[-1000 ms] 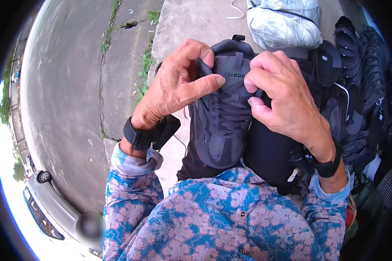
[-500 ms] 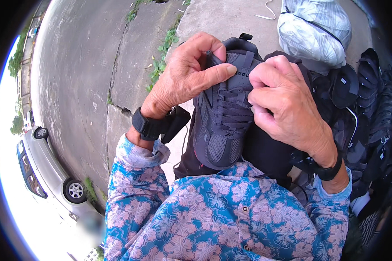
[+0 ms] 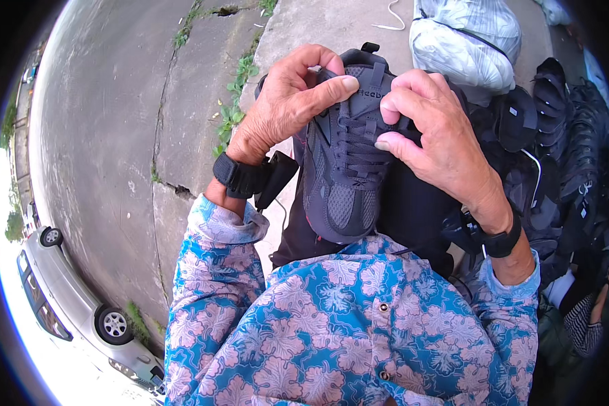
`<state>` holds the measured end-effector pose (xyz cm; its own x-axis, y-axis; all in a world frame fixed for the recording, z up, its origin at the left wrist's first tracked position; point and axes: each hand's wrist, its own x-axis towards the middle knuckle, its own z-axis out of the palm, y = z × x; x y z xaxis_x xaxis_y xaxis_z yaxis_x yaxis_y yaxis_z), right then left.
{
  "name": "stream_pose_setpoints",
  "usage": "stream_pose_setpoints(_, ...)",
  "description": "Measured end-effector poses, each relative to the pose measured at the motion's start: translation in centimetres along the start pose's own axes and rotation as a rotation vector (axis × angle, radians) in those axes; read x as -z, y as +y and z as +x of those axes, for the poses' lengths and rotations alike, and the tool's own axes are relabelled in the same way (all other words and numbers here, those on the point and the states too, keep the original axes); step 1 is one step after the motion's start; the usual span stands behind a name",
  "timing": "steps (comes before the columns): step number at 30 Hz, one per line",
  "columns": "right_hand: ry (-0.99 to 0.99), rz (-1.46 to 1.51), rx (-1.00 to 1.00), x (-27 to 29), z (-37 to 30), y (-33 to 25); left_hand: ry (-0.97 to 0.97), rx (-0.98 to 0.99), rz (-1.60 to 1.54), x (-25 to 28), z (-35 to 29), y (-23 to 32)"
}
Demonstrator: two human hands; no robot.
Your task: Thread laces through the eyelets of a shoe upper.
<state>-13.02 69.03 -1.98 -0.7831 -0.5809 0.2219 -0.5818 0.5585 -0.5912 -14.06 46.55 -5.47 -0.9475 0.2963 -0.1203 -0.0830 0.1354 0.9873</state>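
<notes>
Step in hand looks like work around the lacing of a dark grey sneaker, which rests on the person's dark trousers, toe toward the body, heel pointing away. Next move seems to call for a steady upper and a sure fingertip hold at the right-hand edge of the laces. Left hand arches in from the side, thumb and forefinger pinching the upper near the tongue. Right hand bends inward over the opposite edge, fingers curled, thumb tip and forefinger parted; whether they grip anything between them, cannot tell. Hands well apart, sneaker between; both forearms angle up from below, black straps at each wrist.
</notes>
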Motion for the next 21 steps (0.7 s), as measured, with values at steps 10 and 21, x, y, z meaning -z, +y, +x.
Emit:
stream_pose_setpoints(10, 0.013, 0.122, -0.092, 1.1, -0.9, 2.0, 0.063, -0.027, -0.062, -0.3, 0.3, -1.5)
stream_pose_setpoints(21, 0.084, -0.129, -0.028, 2.1, -2.6, 1.6, 0.158, -0.133, 0.310, -0.8, 1.4, 0.7)
